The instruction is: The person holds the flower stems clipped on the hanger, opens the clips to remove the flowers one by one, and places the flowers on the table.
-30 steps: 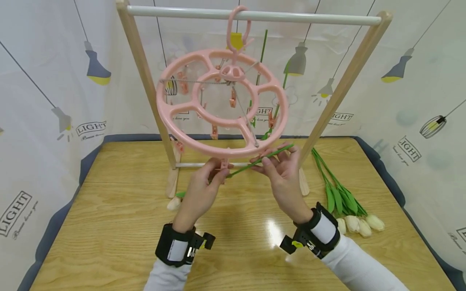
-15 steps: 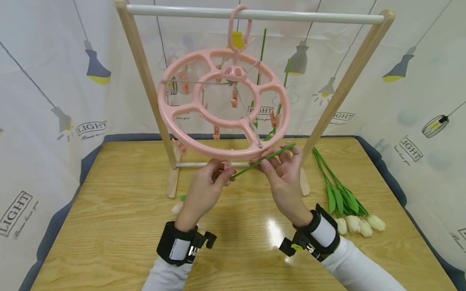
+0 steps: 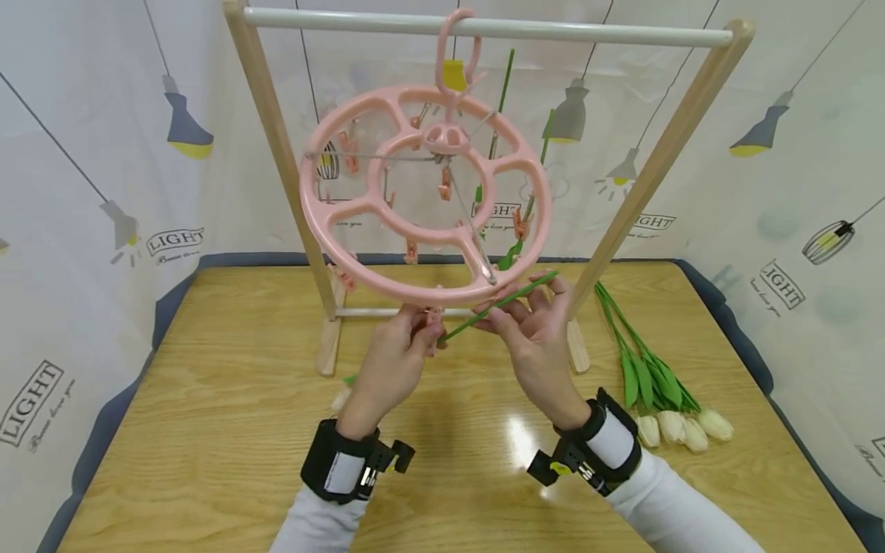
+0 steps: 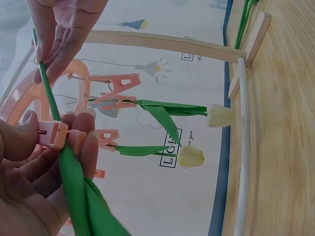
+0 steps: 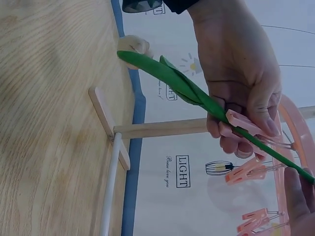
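In the head view my left hand pinches a pink clothespin below the front rim of a round pink clip hanger. The green stem of a white tulip passes through the clothespin, seen in both wrist views. My right hand holds the bare stem end between thumb and fingers. The tulip's leaves and white bloom stick out past my left hand, lower left in the head view. Two more tulips hang bloom-down from other clothespins of the hanger.
The hanger hooks over the white bar of a wooden stand on a wood table. Several white tulips lie at the right. Other pink clothespins dangle around the hanger. A patterned cloth stands behind.
My left hand has shifted slightly to the right with the clothespin and tulip bloom. My right hand stays nearly in place on the stem.
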`<act>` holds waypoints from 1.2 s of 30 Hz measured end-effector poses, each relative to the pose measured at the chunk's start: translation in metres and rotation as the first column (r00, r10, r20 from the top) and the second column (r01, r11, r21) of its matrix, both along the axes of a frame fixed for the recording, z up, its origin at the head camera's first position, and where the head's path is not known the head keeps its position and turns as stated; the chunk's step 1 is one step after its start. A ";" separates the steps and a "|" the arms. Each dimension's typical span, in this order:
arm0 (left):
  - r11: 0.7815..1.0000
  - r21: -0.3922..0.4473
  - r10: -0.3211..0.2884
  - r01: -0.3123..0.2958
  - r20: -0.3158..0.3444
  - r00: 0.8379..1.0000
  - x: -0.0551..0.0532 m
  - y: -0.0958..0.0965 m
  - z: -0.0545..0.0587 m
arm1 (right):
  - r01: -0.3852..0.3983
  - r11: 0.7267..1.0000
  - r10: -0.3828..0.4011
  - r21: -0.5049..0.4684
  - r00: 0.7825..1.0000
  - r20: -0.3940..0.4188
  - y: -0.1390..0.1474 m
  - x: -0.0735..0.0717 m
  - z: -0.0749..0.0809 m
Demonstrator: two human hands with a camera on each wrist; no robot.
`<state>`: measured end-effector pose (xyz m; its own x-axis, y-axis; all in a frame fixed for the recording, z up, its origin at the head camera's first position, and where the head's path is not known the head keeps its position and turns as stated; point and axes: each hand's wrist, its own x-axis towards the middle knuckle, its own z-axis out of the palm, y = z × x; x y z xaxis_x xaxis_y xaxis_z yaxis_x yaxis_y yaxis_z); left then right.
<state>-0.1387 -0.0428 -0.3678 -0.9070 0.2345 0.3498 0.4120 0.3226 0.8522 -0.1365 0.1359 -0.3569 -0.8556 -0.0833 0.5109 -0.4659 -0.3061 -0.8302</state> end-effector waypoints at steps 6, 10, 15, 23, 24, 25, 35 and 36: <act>1.000 0.008 0.003 -0.003 0.011 1.000 0.000 0.001 0.002 | 0.020 1.000 -0.021 -0.013 0.999 -0.024 -0.002 0.000 -0.001; 0.999 0.033 0.014 -0.015 0.017 1.000 0.000 0.000 0.002 | 0.045 0.999 -0.046 -0.007 0.998 -0.044 -0.003 0.001 -0.002; 0.996 0.068 0.050 -0.052 0.027 0.998 0.000 0.000 0.001 | 0.063 0.998 -0.064 -0.015 0.997 -0.049 -0.005 0.002 -0.001; 0.994 0.077 0.074 -0.075 0.016 0.997 0.000 -0.001 0.001 | 0.067 0.998 -0.068 -0.018 0.994 -0.080 -0.005 0.001 0.002; 0.994 0.081 0.077 -0.078 0.015 0.997 0.000 -0.001 0.001 | 0.065 0.998 -0.067 -0.021 0.994 -0.085 -0.005 0.001 0.002; 0.993 0.084 0.081 -0.082 0.011 0.997 0.000 -0.002 0.001 | 0.066 0.998 -0.067 -0.022 0.994 -0.091 -0.004 0.001 0.002; 0.988 0.119 0.103 -0.099 -0.029 0.994 -0.004 -0.016 -0.004 | 0.101 0.995 -0.098 0.016 0.986 -0.135 0.008 0.001 0.001; 0.987 0.122 0.105 -0.101 -0.027 0.994 -0.003 -0.017 -0.004 | 0.104 0.994 -0.100 0.017 0.986 -0.136 0.010 0.000 0.002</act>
